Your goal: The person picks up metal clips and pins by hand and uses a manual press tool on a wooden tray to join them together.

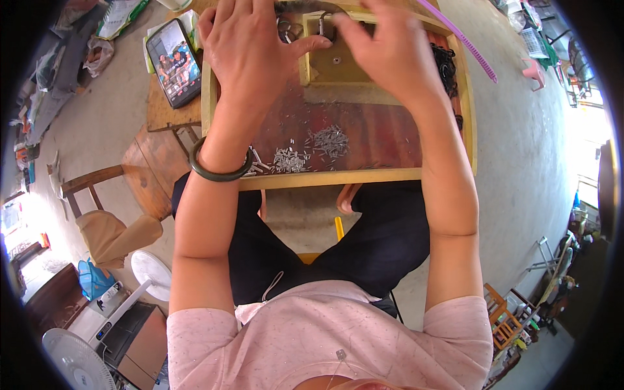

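Observation:
At the top of the view, my left hand (247,55) reaches over the far left part of a wooden-rimmed tray table (325,179). Its fingers are stretched out and its thumb points right. My right hand (390,55) is smeared by motion over the far right part, so its grip cannot be made out. Between the hands lies a dark curved band (305,7), its ends partly hidden. Beneath it a small metal piece (322,25) shows by a yellowish wooden compartment (338,65). Small silvery pins lie in two piles, one grey (330,141) and one brighter (290,160).
A phone (174,63) with a lit screen rests left of the tray on a wooden surface. A purple ridged strip (478,55) sticks out past the far right corner. Black cords (444,68) lie along the right rim. A wooden chair (153,172) stands at left.

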`<state>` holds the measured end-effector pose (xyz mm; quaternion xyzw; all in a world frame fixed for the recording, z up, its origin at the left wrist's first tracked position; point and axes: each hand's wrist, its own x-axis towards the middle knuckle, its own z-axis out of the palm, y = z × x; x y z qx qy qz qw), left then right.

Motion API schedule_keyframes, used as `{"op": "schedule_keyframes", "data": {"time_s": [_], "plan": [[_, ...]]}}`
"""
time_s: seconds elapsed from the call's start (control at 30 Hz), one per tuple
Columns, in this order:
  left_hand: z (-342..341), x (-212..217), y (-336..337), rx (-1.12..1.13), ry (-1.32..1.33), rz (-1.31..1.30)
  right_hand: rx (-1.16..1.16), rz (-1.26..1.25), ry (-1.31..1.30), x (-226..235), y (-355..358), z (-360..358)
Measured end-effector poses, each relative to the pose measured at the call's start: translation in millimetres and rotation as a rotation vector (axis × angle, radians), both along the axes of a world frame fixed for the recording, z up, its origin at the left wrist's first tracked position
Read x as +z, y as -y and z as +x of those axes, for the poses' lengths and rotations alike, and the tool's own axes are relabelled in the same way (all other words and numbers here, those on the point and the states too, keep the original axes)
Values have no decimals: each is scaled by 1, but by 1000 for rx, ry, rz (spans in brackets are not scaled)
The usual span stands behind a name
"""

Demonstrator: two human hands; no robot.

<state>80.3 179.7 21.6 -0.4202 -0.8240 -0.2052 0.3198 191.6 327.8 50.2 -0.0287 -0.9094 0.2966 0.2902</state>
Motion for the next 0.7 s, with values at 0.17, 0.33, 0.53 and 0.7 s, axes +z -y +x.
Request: {"op": "schedule_keyframes", "data": {"time_s": [0.17,0.33,0.53,0.7], "plan": [[3,9,2,9,89,0,167,66,28,6,23,34],[4,8,2,-28,89,52,302,316,218,-32,56,46],[2,4,2,11,94,35,324,485,175,-53,69,47],[2,5,4,-5,89,54,297,568,187,-56,80,48]]}}
